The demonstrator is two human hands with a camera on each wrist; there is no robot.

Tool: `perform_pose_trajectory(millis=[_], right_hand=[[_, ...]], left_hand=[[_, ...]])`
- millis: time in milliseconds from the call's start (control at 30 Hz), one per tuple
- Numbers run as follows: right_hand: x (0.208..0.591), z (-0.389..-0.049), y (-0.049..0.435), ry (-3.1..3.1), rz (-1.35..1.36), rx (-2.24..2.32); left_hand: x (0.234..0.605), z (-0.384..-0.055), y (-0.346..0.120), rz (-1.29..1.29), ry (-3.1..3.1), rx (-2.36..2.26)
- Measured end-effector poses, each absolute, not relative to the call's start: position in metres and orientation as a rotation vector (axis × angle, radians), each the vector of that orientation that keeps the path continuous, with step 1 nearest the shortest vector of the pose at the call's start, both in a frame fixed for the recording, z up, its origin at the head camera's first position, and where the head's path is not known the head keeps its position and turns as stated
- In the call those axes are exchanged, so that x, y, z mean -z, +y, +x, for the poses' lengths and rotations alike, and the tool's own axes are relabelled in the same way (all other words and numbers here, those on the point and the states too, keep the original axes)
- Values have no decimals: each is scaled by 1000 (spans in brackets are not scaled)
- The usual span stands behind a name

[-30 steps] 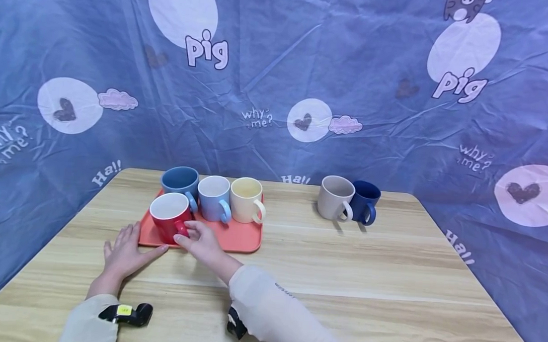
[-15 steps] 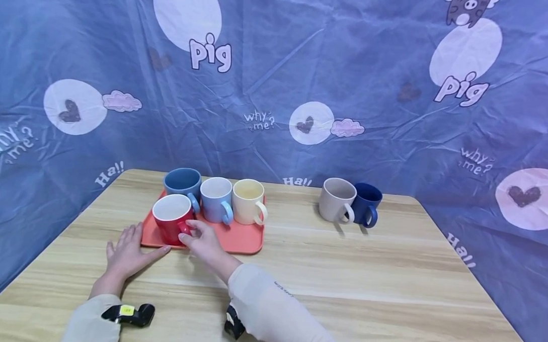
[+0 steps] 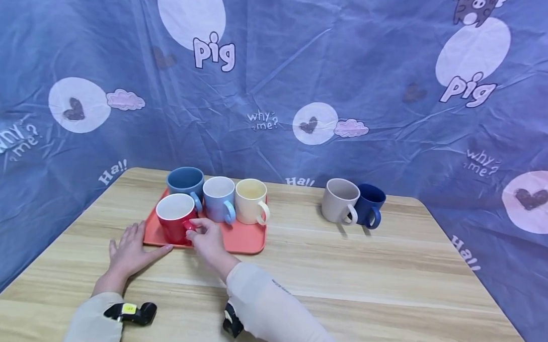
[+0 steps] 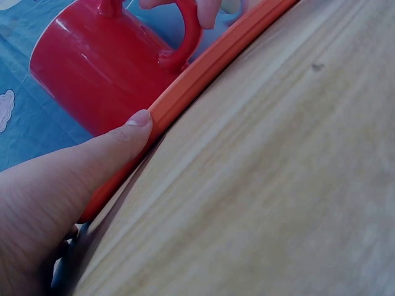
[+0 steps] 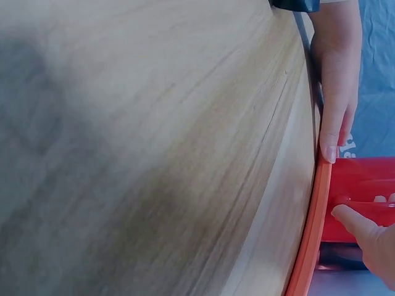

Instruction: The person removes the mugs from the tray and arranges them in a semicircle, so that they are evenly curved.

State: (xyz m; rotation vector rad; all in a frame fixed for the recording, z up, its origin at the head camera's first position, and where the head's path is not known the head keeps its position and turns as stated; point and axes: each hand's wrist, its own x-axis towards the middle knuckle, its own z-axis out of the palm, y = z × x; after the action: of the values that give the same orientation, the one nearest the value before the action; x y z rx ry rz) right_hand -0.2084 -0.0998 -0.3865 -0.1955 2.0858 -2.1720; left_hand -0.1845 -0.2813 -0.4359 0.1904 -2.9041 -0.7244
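Note:
In the head view a red mug [image 3: 174,223] with a white inside stands upright at the front left of a coral tray [image 3: 242,240]. My right hand [image 3: 210,243] holds its handle from the right. In the left wrist view, fingers pass at the red handle [image 4: 192,34]; the right wrist view shows the thumb [image 5: 355,223] against it. My left hand [image 3: 128,251] lies spread at the tray's front left corner, thumb along the front rim. Behind the red mug on the tray stand a dark teal mug [image 3: 183,180], a light blue mug [image 3: 214,204] and a cream mug [image 3: 247,208].
Further right, near the back of the wooden table [image 3: 365,275], a grey mug [image 3: 336,206] and a navy mug [image 3: 368,209] stand side by side. A blue printed cloth [image 3: 277,80] hangs behind the table.
The right thumb and hand have shifted slightly to the right against the mug's handle. The red mug keeps its place on the tray, and the left hand stays at the corner.

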Motion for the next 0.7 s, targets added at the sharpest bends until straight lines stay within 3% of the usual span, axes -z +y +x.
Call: perform_pose_trajectory(millis=[700], right_hand=[[387, -215, -95, 2276, -196, 2050]], left_hand=[[436, -185, -282, 201, -2905, 734]])
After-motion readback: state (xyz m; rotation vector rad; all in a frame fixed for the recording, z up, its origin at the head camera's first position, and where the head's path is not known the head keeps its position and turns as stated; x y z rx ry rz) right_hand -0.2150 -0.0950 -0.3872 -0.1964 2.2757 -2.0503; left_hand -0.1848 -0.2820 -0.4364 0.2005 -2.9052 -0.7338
